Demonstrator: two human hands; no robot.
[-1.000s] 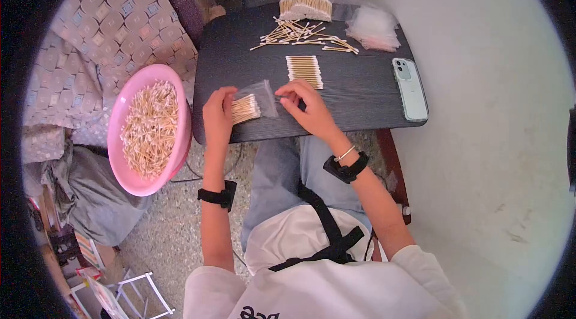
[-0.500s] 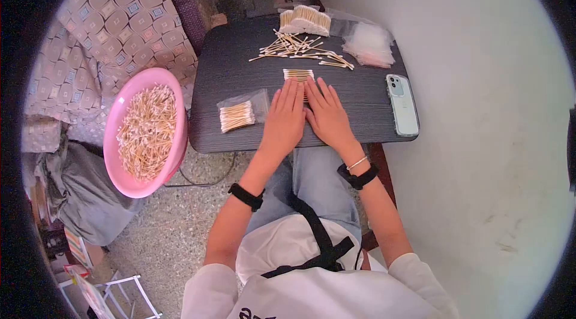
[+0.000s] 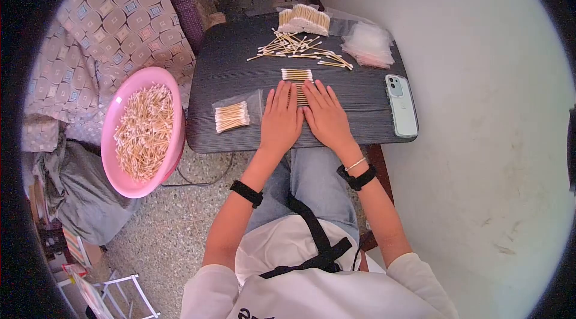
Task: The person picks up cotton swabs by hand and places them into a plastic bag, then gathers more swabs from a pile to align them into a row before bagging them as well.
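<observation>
A row of cotton swabs (image 3: 297, 74) lies side by side on the dark tabletop, and more of the row shows between my hands. My left hand (image 3: 281, 118) rests flat at the left ends of these swabs, fingers stretched out. From the right side, my right hand (image 3: 327, 114) lies flat with its fingers over the right ends. Neither hand grips anything; the fingers cover some of the swab tips. Left of my left hand sits a clear plastic bag (image 3: 256, 106) with a bundle of cotton swabs (image 3: 231, 117) in it.
Loose cotton swabs (image 3: 291, 46) lie scattered farther back, before a packed swab bundle (image 3: 309, 19). Clear plastic bags (image 3: 367, 46) are stacked at the back right. A phone (image 3: 401, 106) lies near the right edge. A pink basin (image 3: 110, 154) full of swabs stands left of the table.
Both hands have slid slightly toward me along the row, showing more of the swabs between and beyond my fingers. The view has shifted slightly.
</observation>
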